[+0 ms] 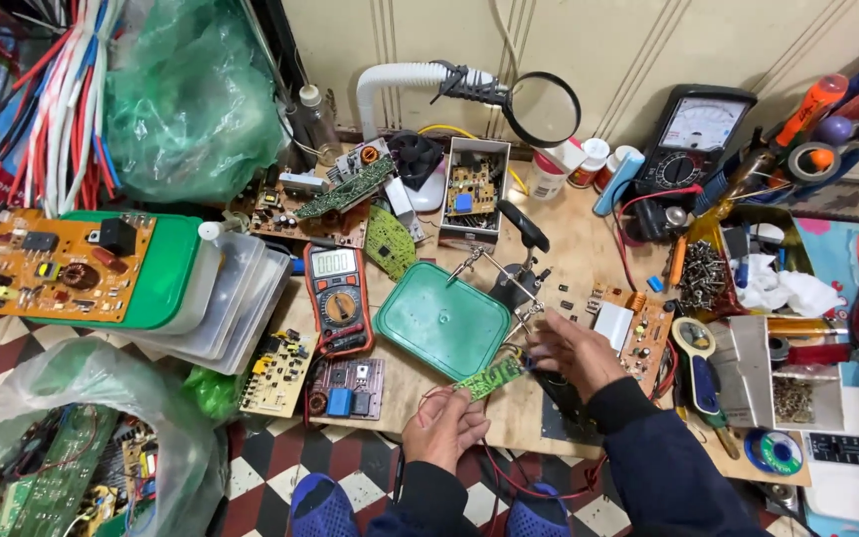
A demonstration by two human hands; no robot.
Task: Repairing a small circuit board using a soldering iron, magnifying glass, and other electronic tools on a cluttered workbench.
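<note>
Green circuit board (490, 377), small and narrow, sat low in the middle of the frame, tilted, held between the person's two hands above the edge of the wooden work board (569, 249). Left hand (444, 426) came up from the bottom of the frame with its fingers closed on the lower left end of that board; right hand (574, 350), in a dark sleeve, pinched the upper right end with fingertips pressed together on it. Just above the right hand stood a helping-hands stand (509, 278) with metal clips, and touching its left side lay a square green plastic lid (441, 320). Left of the lid lay a red and black digital multimeter (338, 298), with two more populated boards below it near the lower centre-left. Right of the hands rested an orange circuit board (633, 323) and a hand magnifier with a yellow rim (693, 343). Farther up, a magnifying glass on a white flexible arm (541, 107) hung over the table, and a black analogue meter (698, 134) leaned at the upper right. A stack of plastic containers (221, 298) carrying a large orange board filled the left side, beneath a green plastic bag (191, 94) in the upper left.
</note>
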